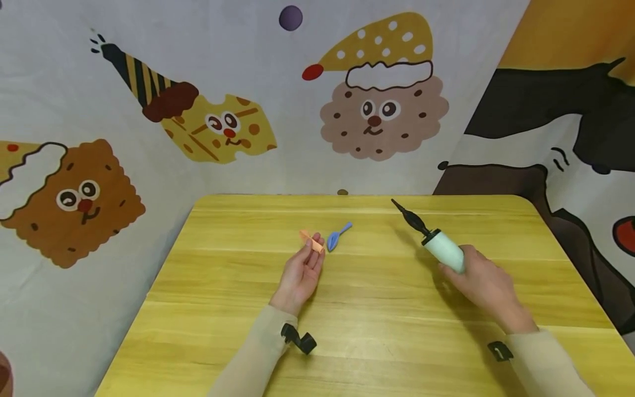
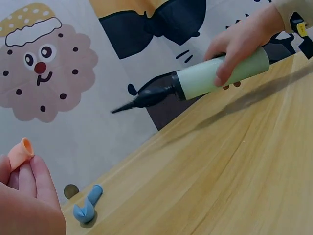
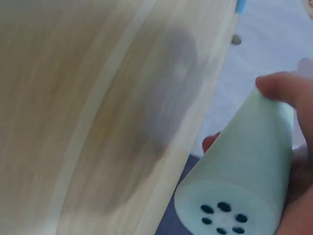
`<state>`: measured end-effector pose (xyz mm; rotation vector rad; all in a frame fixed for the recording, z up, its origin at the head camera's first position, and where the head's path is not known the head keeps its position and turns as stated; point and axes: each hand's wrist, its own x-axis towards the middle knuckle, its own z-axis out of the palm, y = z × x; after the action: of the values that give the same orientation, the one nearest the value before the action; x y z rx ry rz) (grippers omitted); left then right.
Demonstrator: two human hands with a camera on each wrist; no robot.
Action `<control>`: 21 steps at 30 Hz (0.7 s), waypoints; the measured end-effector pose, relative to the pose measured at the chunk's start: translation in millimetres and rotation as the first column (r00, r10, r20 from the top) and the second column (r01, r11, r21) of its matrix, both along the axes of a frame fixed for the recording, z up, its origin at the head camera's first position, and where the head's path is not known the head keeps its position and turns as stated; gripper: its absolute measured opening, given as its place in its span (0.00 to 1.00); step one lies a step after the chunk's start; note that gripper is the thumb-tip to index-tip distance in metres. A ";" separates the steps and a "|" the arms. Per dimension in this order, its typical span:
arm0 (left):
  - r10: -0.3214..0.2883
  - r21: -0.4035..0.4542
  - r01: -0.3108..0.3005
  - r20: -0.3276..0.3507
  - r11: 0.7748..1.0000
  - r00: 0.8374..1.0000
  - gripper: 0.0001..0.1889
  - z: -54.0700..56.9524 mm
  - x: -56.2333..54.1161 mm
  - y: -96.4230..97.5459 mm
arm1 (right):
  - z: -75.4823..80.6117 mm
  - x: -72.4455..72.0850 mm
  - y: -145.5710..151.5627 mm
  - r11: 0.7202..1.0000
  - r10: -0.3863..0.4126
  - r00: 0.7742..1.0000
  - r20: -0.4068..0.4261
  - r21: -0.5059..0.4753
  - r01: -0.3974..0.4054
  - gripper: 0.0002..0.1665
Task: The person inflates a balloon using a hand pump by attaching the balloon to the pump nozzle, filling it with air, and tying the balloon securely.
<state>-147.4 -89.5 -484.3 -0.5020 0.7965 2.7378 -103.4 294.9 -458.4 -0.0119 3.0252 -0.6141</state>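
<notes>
Between thumb and fingers, my left hand point(image 1: 299, 278) pinches a limp orange balloon point(image 1: 316, 246); in the left wrist view the round mouth of that balloon point(image 2: 27, 147) faces up and to the right. A deflated blue balloon point(image 1: 334, 240) lies on the table just right of the left fingertips. My right hand point(image 1: 488, 284) grips the pale green barrel of a balloon hand pump point(image 1: 444, 251), held above the table. Its black tapered nozzle points up and left, apart from both balloons. The right wrist view shows the holed end of the pump point(image 3: 230, 205).
The wooden table point(image 1: 377, 342) has rounded far corners and meets a cloth backdrop point(image 1: 297, 160) printed with cartoon faces. Dark straps with small black devices point(image 1: 299, 339) sit at the cuffs of both beige sleeves. The pump casts a shadow on the tabletop.
</notes>
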 end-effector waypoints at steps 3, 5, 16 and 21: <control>0.005 -0.004 -0.005 -0.007 1.000 1.000 0.22 1.1 -1.4 0.1 | 4.5 5.5 -12.5 0.999 0.038 0.999 0.003 -0.031 -0.038 0.46; 0.013 -0.009 -0.013 -0.009 1.000 1.000 0.20 1.3 -1.9 0.2 | 5.6 9.6 -20.5 0.998 0.058 0.998 -0.006 -0.039 -0.058 0.48; 0.076 -0.033 -0.076 0.008 0.997 0.997 0.14 3.9 -3.9 4.5 | 3.5 31.2 -53.3 0.982 0.187 0.978 -0.091 -0.013 -0.189 0.40; 0.087 -0.042 -0.086 0.018 0.995 0.996 0.19 4.8 -4.2 9.3 | 1.7 36.8 -65.6 0.973 0.231 0.968 -0.101 -0.001 -0.232 0.40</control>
<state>-151.6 -80.1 -479.5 -0.5844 0.8473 2.7956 -66.6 229.3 -456.7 -0.4027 3.0493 -0.6282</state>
